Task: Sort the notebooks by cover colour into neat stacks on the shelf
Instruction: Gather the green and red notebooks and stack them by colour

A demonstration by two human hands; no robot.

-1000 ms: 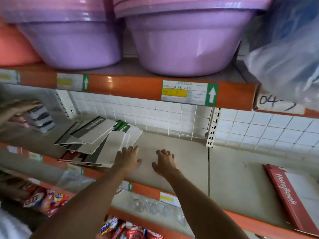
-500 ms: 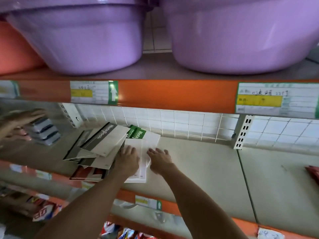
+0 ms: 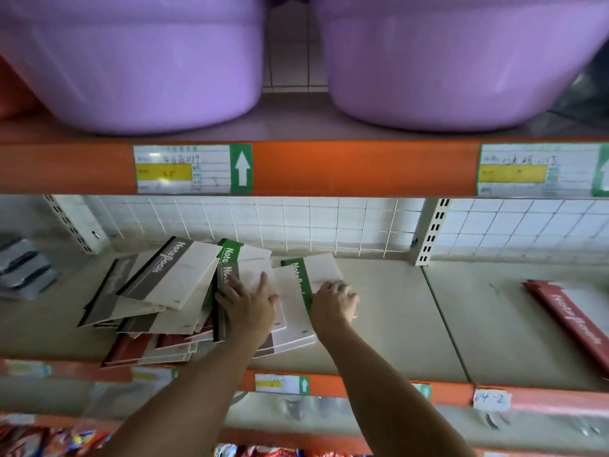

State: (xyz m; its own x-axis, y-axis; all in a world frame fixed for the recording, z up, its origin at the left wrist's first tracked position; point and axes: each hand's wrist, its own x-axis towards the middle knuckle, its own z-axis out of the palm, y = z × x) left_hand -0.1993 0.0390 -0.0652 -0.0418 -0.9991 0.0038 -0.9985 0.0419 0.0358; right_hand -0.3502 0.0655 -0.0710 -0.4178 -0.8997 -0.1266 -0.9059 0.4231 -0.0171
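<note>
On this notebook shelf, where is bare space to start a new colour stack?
The widest bare patch of the shelf lies between the right hand on the green notebook and the red notebook at far right. The left side is crowded: the messy notebook pile under the left hand spreads toward grey packs.

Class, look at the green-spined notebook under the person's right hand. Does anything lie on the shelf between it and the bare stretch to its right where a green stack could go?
Nothing visible does. The right hand rests on the green-spined notebook, and the shelf beside it is bare up to the red notebook at the far right. The left hand presses the jumbled pile on the other side.
</note>
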